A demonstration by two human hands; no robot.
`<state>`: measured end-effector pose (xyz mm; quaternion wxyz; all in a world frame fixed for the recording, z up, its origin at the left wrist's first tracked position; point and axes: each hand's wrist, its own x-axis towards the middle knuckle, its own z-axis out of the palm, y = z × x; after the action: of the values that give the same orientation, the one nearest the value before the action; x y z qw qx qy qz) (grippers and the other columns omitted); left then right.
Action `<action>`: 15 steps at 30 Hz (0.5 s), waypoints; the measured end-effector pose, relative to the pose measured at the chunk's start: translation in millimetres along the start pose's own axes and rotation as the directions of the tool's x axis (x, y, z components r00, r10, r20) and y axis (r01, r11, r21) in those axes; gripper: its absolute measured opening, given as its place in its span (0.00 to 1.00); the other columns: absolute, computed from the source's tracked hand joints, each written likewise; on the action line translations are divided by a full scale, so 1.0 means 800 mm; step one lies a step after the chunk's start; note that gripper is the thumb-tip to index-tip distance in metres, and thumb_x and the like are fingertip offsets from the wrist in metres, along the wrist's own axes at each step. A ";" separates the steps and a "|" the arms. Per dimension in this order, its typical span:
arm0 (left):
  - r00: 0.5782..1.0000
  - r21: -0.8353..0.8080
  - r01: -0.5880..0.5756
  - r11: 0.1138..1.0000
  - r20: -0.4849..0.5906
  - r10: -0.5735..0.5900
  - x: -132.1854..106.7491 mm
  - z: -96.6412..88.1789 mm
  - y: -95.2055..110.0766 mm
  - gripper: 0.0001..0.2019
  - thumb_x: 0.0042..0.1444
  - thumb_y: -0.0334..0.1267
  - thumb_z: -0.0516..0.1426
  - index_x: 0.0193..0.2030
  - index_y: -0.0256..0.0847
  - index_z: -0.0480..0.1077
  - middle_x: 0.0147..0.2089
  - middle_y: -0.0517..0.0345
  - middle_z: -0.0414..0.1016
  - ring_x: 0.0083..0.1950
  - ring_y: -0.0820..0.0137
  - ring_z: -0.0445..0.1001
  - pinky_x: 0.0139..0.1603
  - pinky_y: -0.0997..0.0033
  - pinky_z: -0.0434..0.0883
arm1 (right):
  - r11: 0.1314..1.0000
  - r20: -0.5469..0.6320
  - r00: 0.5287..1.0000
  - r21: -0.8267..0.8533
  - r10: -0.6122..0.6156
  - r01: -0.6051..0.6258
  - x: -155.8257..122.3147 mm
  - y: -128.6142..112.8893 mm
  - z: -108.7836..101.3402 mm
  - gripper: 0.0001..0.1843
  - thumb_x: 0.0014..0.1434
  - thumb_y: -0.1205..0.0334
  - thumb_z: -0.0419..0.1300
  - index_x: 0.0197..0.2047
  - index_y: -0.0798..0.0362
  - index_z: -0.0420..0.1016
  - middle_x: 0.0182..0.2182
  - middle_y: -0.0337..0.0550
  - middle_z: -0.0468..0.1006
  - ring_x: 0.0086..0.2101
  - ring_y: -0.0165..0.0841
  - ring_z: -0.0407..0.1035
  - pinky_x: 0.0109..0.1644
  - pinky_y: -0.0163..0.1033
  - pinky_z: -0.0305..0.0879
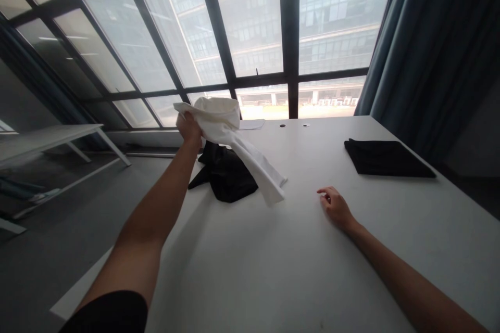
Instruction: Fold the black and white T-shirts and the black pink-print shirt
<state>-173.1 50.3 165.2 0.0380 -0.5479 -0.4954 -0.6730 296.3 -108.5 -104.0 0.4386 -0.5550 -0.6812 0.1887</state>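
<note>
My left hand [189,127] is closed on a white garment [224,118] and holds it up over the far left part of the table. One long, narrow part of the garment, like a sleeve or a leg, hangs down to the right towards the tabletop. Behind and below it lies a crumpled black cloth [230,179], partly covered by the white fabric. My right hand [335,207] is at the middle right of the white table [250,265], empty, with the index finger stretched out and the others loosely bent.
A neatly folded black cloth [388,158] lies at the right side of the table. A flat white piece [252,124] rests at the far edge, near two round holes. Windows stand behind, a blue curtain [406,57] hangs right, and another table [50,138] is at left.
</note>
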 end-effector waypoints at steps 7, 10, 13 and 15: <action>0.885 0.536 -0.126 0.835 0.441 -0.150 -0.128 0.022 -0.007 0.40 0.62 0.49 0.61 0.74 0.36 0.48 0.78 0.38 0.35 0.76 0.42 0.31 0.71 0.35 0.36 | 1.000 0.016 1.000 -0.011 0.002 -0.002 0.001 -0.001 0.000 0.14 0.58 0.63 0.51 0.40 0.53 0.77 0.41 0.46 0.75 0.34 0.34 0.71 0.43 0.41 0.66; 0.660 0.652 -0.169 0.739 0.632 -0.407 -0.223 0.027 -0.031 0.52 0.45 0.62 0.67 0.73 0.49 0.54 0.76 0.37 0.42 0.72 0.24 0.39 0.61 0.23 0.50 | 1.000 0.030 1.000 -0.014 0.007 -0.007 0.001 0.000 -0.001 0.13 0.57 0.63 0.51 0.40 0.52 0.77 0.41 0.45 0.75 0.33 0.34 0.71 0.43 0.40 0.67; 0.485 0.676 -0.281 0.682 0.713 -0.506 -0.268 0.023 -0.053 0.49 0.52 0.59 0.63 0.75 0.48 0.48 0.74 0.32 0.48 0.68 0.31 0.58 0.60 0.39 0.63 | 1.000 0.035 0.999 -0.013 0.005 -0.005 0.001 0.001 -0.001 0.13 0.58 0.63 0.52 0.39 0.52 0.77 0.41 0.45 0.76 0.34 0.34 0.71 0.43 0.40 0.67; 0.479 0.630 -0.319 0.708 0.752 -0.453 -0.264 0.017 -0.059 0.41 0.56 0.45 0.62 0.75 0.48 0.51 0.67 0.38 0.61 0.61 0.46 0.70 0.59 0.55 0.67 | 1.000 0.038 0.999 -0.013 0.006 -0.005 0.000 0.000 -0.002 0.13 0.58 0.63 0.51 0.39 0.52 0.77 0.41 0.45 0.76 0.35 0.34 0.71 0.43 0.40 0.67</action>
<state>-107.9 -19.9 -29.2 -0.0435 -0.7291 -0.6808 -0.0544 297.4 -108.5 -103.4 0.4215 -0.5559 -0.6892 0.1960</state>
